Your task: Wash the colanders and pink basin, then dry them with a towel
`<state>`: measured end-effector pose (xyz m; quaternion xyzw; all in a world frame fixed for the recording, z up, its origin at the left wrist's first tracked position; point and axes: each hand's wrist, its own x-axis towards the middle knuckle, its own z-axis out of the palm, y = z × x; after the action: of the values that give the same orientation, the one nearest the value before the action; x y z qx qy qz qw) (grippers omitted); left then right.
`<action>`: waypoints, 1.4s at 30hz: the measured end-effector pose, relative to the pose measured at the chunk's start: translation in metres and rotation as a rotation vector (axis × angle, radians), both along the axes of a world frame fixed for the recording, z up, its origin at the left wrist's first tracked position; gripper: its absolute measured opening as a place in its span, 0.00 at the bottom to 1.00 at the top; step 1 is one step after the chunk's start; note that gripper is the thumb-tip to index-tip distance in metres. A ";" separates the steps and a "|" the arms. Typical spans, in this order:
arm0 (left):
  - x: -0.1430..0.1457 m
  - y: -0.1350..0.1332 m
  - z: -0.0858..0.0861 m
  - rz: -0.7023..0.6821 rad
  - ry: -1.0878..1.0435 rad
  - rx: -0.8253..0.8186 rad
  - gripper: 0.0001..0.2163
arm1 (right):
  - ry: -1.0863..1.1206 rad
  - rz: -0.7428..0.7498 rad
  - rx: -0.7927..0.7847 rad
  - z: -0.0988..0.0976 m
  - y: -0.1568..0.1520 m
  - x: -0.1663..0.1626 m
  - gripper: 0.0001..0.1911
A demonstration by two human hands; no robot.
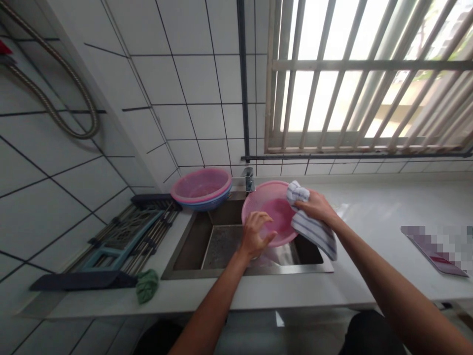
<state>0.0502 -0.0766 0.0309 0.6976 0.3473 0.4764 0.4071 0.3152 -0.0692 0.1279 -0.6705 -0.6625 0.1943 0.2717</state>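
Note:
A pink plastic basin is over the right part of the steel sink, its open side towards me. My right hand is closed on a white dishcloth with dark stripes, at the basin's right rim. One end of the cloth bunches above my fingers and the rest hangs down past the sink's right edge. My left hand is at the basin's front left, thumb and fingers spread apart. Whether it touches the basin I cannot tell.
Left of the faucet, a pink basin is stacked in a blue one. A folded rack and a green cloth lie on the left counter. White countertop extends right, below a barred window.

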 end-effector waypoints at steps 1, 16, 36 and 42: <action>-0.003 0.003 0.001 0.111 -0.106 -0.040 0.18 | 0.000 0.002 0.009 0.005 -0.002 0.006 0.18; -0.009 0.022 -0.002 -0.076 -0.834 -0.940 0.21 | 0.106 -0.089 0.322 0.008 0.003 0.029 0.20; 0.004 0.028 -0.022 -0.114 -0.707 -0.979 0.16 | -0.200 0.013 0.070 -0.084 0.020 -0.085 0.20; -0.005 0.037 -0.022 -0.111 -0.777 -0.947 0.17 | -0.139 0.299 -0.061 -0.079 0.016 -0.121 0.18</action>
<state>0.0455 -0.0400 0.0091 0.2331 0.3106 0.4680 0.7938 0.1946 -0.0534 0.0487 -0.5841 -0.7660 0.2055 0.1729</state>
